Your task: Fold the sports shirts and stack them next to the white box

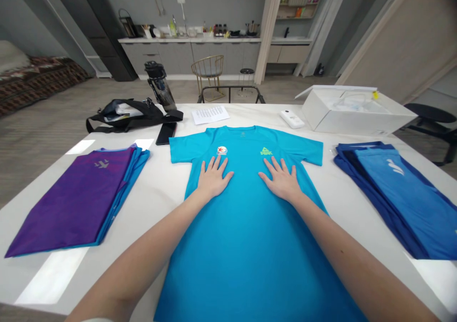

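A bright blue short-sleeved T-shirt (246, 236) lies spread front side up on the white table (157, 184), its collar pointing away from me and its lower part running out of the bottom of the view. My left hand (214, 177) rests flat on the left chest, fingers spread, just below a round red-and-white badge. On the other side of the chest, my right hand (280, 178) is pressed flat with fingers apart, right under a yellow-green printed logo. Neither hand grips the cloth.
Folded purple and blue shirts (78, 193) are stacked at left, folded blue garments (403, 189) at right. Along the far side are a black bag (132, 115), a bottle (160, 86), a phone (166, 133), a printed sheet (210, 115), a white device (292, 119) and a white box (357, 110).
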Tool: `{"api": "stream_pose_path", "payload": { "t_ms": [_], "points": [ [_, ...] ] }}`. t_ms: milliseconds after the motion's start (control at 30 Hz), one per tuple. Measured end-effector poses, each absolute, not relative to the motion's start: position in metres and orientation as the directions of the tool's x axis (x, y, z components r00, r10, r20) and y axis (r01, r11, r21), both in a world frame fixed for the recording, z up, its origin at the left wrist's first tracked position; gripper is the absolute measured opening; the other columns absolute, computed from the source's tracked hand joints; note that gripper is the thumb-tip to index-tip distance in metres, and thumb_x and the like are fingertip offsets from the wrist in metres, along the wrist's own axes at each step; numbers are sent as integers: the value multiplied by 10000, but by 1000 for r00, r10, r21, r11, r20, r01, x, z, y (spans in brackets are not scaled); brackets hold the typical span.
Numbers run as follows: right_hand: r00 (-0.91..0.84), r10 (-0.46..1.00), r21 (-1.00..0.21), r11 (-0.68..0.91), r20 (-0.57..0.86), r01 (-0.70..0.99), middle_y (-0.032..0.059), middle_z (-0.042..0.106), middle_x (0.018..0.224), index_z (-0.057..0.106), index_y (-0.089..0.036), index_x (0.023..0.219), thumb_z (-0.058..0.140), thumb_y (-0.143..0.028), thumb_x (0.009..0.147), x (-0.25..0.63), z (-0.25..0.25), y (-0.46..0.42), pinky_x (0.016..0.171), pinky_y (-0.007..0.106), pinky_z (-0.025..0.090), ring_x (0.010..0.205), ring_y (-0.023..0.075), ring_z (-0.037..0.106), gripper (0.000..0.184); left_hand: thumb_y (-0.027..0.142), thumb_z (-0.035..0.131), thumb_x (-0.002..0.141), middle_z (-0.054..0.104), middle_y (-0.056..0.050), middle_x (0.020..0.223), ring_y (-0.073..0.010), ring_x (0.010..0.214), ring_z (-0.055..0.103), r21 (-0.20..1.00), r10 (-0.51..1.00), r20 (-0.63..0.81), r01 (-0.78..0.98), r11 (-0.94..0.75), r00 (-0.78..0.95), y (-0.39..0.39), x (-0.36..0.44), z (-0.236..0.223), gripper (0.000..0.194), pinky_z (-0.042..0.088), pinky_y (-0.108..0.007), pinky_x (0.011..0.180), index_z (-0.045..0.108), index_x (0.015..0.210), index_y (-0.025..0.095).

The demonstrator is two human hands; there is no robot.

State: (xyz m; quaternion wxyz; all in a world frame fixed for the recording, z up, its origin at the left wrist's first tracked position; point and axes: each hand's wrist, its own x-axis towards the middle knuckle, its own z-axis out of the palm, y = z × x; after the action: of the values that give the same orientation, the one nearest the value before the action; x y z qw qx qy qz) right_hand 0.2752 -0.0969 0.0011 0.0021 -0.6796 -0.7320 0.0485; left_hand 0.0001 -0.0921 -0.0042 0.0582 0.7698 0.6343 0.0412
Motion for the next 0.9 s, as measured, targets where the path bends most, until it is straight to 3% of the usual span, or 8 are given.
{"api": "stream_pose_path", "payload": {
  "t_ms": [167,267,433,600,700,800,900],
  "points": [
    [-82,996,-98,84,24,992,24,176,1727,262,-348,1644,150,-731,998,278,8,-67,1221,701,128,1585,352,114,759,677,182,1014,165,-19,1726,-278,1595,155,122,980,70,973,-194,187,-65,-5,5,731,110,-568,1287,242,1647,317],
    [-2,1000,-142,1,-1,990,36,169,1730,261,-345,1643,127,-715,1001,293,9,-34,1209,719,122,1584,349,123,753,665,177,1015,148,-42,1729,-286,1598,140,153,996,39,984,-89,84,-29,-22,10,734,135,-587,1274,242,1648,300],
    [191,977,-164,-204,-90,965,55,193,1725,273,-336,1643,136,-767,957,336,2,-2,1150,803,99,1555,447,145,822,707,136,982,142,-81,1725,-303,1597,130,157,988,-120,981,117,-99,10,-66,6,825,145,-590,1268,218,1655,238],
    [288,952,-131,-300,-103,945,67,182,1727,274,-343,1642,151,-806,930,357,1,3,1090,864,105,1534,508,141,859,763,137,940,139,-145,1718,-356,1589,139,113,969,-111,966,232,-219,13,-72,2,945,145,-619,1258,208,1654,149],
    [233,971,-68,-236,-49,969,89,198,1722,289,-294,1641,119,-758,966,346,7,15,1126,827,94,1547,460,150,837,709,162,972,139,-157,1718,-347,1589,148,108,990,-41,985,135,-132,26,-55,2,900,115,-610,1265,202,1652,120],
    [38,997,-22,-37,62,999,117,190,1720,277,-214,1643,102,-685,1007,321,12,40,1203,723,75,1571,367,143,811,588,180,1022,134,-102,1728,-280,1602,113,96,995,35,991,-95,92,54,-35,0,774,100,-541,1288,201,1654,141],
    [-42,999,-89,41,-8,995,119,180,1721,243,-177,1651,85,-680,1009,293,9,69,1241,637,128,1576,319,159,831,556,187,1031,149,-73,1728,-259,1602,117,111,984,-10,978,-177,179,82,-18,-1,735,110,-512,1294,225,1650,161]
  ]
}}
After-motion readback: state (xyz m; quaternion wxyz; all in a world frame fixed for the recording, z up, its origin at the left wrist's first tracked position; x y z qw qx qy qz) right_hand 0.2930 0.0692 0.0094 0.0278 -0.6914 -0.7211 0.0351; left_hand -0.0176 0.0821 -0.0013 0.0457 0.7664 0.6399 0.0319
